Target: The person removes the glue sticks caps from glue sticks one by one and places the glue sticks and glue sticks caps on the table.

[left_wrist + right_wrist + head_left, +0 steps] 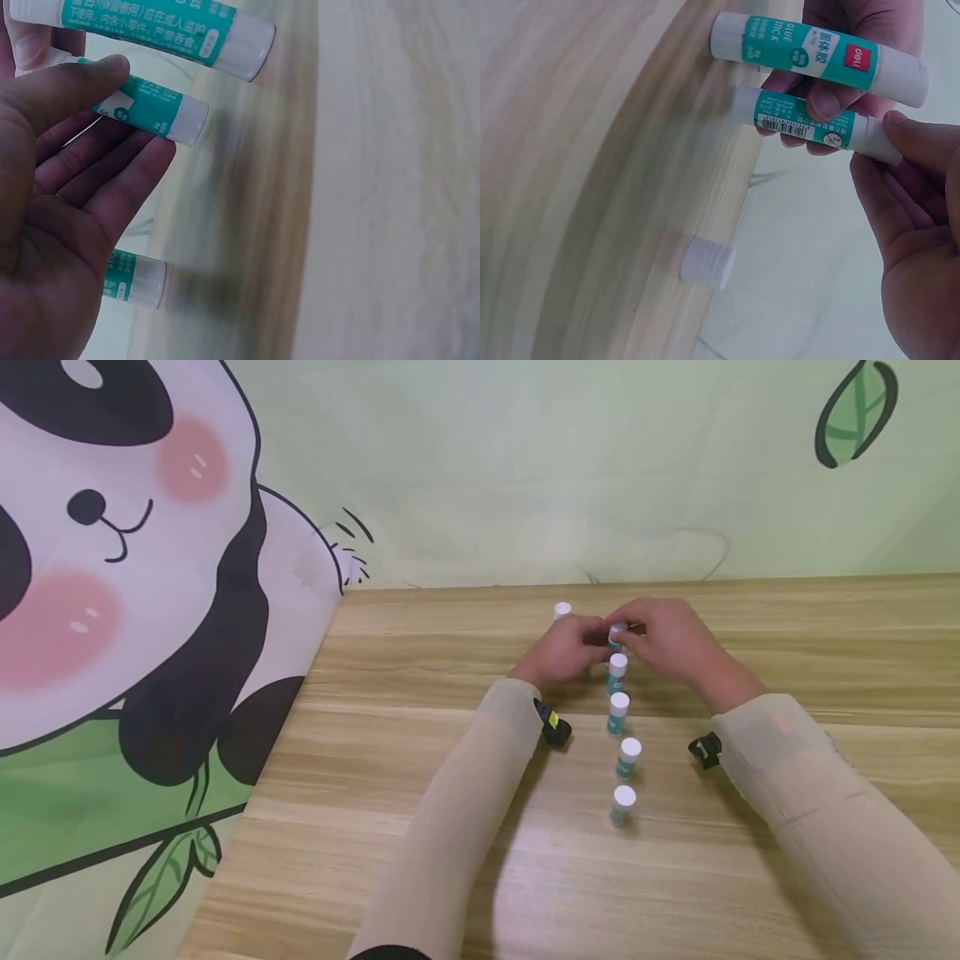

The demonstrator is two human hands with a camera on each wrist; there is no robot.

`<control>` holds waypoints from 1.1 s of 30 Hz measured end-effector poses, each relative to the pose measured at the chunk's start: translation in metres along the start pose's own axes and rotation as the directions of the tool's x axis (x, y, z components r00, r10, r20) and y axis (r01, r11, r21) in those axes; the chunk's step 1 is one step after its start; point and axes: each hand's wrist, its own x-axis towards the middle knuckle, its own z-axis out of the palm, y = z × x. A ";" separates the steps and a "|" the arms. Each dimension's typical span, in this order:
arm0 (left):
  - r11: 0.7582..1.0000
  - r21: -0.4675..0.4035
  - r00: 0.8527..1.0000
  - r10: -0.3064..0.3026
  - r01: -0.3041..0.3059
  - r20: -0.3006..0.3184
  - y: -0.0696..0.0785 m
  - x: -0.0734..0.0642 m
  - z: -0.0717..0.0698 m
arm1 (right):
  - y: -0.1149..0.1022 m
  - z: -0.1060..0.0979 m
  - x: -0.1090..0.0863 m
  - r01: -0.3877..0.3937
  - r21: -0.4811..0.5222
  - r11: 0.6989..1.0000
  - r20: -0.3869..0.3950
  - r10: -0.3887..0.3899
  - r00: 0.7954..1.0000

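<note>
Glue stick [146, 112], teal-labelled and white at both ends, is held roughly upright between two hands over the back part of the table [360, 735]; whether its base touches the surface I cannot tell. From the left, a backdrop [525, 468] printed with a large panda [292, 568] hangs beside and behind the table, and a beige sleeve [442, 827] comes in from the bottom, with a black device [553, 728] (it has a bit of yellow on it) at the wrist. Just beyond the left hand [566, 647] stands a rear glue stick [562, 609], partly hidden. The left hand's fingers and thumb pinch the held stick by its labelled body. Next come four more glue sticks [617, 717], upright with white caps, in a rough row running from beside the hands toward the person. The right hand [667, 635] has its thumb and fingers pinched on the upper white end of that same held stick. Seen from the right wrist, a small white cap [707, 262] sits on the table, apart from it. Farther right are a second black device [705, 750] and the other beige sleeve [825, 802]
</note>
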 end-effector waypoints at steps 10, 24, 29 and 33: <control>1.000 0.000 1.000 0.003 -0.003 -0.015 0.005 -0.001 -0.004 | -0.004 -0.005 0.000 0.028 -0.012 1.000 -0.016 -0.028 0.999; 1.000 -0.017 1.000 0.017 -0.017 -0.012 0.014 -0.007 -0.012 | -0.006 -0.007 -0.001 0.067 -0.017 0.998 -0.063 -0.068 0.996; 1.000 -0.016 1.000 0.007 -0.007 -0.017 0.018 -0.009 -0.014 | -0.009 -0.010 -0.003 0.079 -0.021 0.997 -0.084 -0.080 0.993; 1.000 -0.023 1.000 0.005 -0.006 -0.030 0.020 -0.009 -0.015 | -0.011 -0.012 -0.005 0.101 -0.023 0.995 -0.098 -0.103 0.990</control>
